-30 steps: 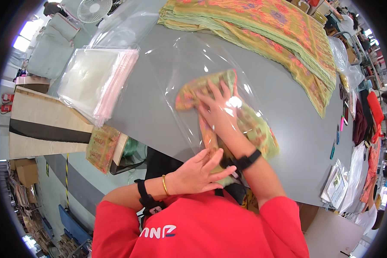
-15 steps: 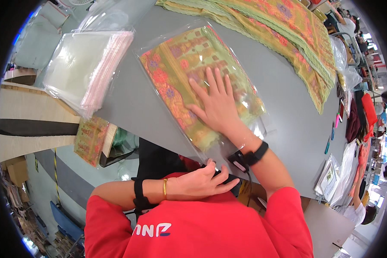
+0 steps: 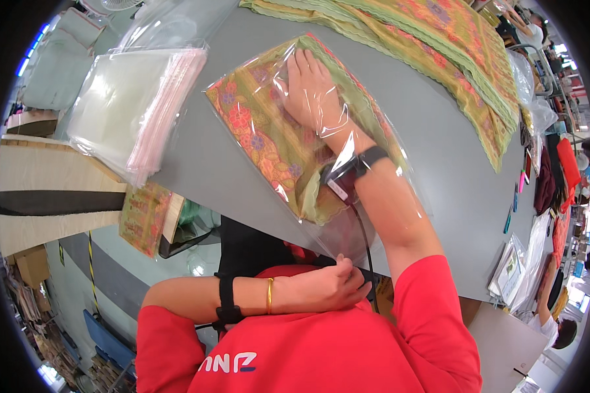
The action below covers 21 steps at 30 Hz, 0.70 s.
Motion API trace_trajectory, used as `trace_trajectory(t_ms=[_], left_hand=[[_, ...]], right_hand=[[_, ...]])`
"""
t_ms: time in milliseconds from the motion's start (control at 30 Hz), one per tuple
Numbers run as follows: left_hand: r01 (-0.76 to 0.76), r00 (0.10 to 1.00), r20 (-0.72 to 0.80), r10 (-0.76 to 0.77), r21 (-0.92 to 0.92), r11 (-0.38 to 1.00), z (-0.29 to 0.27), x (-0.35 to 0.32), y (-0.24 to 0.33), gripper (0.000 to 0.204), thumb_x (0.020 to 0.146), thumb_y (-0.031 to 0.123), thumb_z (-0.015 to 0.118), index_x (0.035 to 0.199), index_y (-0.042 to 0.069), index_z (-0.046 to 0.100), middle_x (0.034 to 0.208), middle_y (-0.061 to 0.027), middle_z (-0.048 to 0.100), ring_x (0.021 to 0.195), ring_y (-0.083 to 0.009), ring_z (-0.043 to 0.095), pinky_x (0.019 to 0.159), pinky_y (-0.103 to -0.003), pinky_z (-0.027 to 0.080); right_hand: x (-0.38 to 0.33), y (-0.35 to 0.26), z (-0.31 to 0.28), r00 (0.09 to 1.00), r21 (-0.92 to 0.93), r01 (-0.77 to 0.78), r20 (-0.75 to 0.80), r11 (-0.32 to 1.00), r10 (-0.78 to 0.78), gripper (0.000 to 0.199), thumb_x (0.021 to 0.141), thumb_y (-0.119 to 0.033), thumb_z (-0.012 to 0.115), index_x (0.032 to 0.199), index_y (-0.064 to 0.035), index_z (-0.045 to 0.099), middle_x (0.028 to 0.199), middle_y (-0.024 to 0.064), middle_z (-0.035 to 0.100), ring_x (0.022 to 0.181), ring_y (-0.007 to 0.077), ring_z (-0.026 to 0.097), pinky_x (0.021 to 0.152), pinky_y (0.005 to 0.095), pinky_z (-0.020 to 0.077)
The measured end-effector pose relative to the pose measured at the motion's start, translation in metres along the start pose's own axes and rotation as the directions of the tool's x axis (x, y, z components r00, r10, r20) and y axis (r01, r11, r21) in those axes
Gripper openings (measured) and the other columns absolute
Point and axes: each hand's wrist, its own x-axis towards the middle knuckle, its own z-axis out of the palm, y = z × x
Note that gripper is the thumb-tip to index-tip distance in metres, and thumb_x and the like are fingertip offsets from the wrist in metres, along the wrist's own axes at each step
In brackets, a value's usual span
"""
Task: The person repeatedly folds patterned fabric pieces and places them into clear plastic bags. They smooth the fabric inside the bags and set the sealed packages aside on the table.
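A folded green and orange floral cloth (image 3: pixel 255 124) lies inside a clear plastic bag (image 3: pixel 400 167) on the grey table. My right hand (image 3: pixel 313 92) is in the bag up to the forearm, flat over the cloth's far part with fingers stretched out. Beneath that wrist, which wears a black band and a small device (image 3: pixel 337 180), part of the cloth is hidden. Close to my body, my left hand (image 3: pixel 337 285) is closed, with thumb and fingers pinching the near edge of the bag.
A stack of clear bags (image 3: pixel 128 108) sits at the table's left. More floral cloth (image 3: pixel 432 65) spreads across the far right. Pens (image 3: pixel 511 206) and packaged papers (image 3: pixel 507 272) lie near the right edge. A folded floral piece (image 3: pixel 144 216) is below left. A cable hangs from my right wrist.
My right hand has slid farther away, into the bag and over the cloth's far end. My left fingers, spread loosely before, have closed at the bag's near edge.
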Motion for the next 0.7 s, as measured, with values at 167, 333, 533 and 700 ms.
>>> trace_trajectory(t_ms=[167, 333, 533, 700], left_hand=[[-0.199, 0.979, -0.059, 0.195, -0.061, 0.978, -0.005, -0.011, -0.025, 0.035, 0.097, 0.022, 0.053, 0.124, 0.003, 0.067, 0.108, -0.0088, 0.063, 0.11, -0.0246, 0.061, 0.103, -0.046, 0.048], [-0.222, 0.865, -0.478, 0.153, -0.091, 0.971, -0.022, -0.058, -0.117, 0.015, 0.092, 0.015, 0.061, 0.1, 0.005, 0.07, 0.12, -0.0109, 0.067, 0.118, -0.0295, 0.065, 0.105, -0.047, 0.054], [0.668, 0.657, -0.07, -0.75, -0.406, 0.623, 0.015, -0.113, -0.268, 0.067, 0.106, 0.033, 0.053, 0.162, 0.001, 0.032, 0.166, -0.0214, 0.036, 0.155, -0.0371, 0.031, 0.129, -0.048, 0.024], [0.667, 0.738, -0.006, -0.675, -0.142, 0.731, 0.033, -0.122, -0.282, 0.068, 0.107, 0.039, 0.052, 0.161, 0.001, 0.035, 0.166, -0.0201, 0.036, 0.157, -0.034, 0.029, 0.131, -0.047, 0.019]], right_hand=[[0.03, 0.008, 0.018, 0.995, -0.171, -0.063, 0.069, 0.983, 0.076, 0.073, 0.1, -0.058, 0.056, 0.143, 0.0002, 0.06, 0.148, 0.036, 0.05, 0.146, 0.0455, 0.043, 0.117, 0.0545, 0.0333], [0.038, 0.005, 0.012, 0.992, -0.114, -0.078, 0.086, 0.99, 0.089, 0.078, 0.098, -0.064, 0.056, 0.148, -0.0043, 0.058, 0.151, 0.0373, 0.048, 0.148, 0.0471, 0.04, 0.117, 0.0568, 0.0322], [0.025, 0.008, 0.008, 0.997, -0.015, -0.033, 0.072, 0.999, 0.034, 0.082, 0.098, -0.06, 0.059, 0.148, 0.0057, 0.051, 0.153, 0.0382, 0.042, 0.148, 0.0506, 0.036, 0.119, 0.0562, 0.0343], [-0.049, 0.005, -0.091, 0.906, -0.034, -0.17, 0.388, 0.985, 0.17, 0.092, 0.095, -0.058, 0.065, 0.151, 0.0111, 0.041, 0.159, 0.0395, 0.034, 0.156, 0.0501, 0.024, 0.129, 0.0546, 0.0191]])
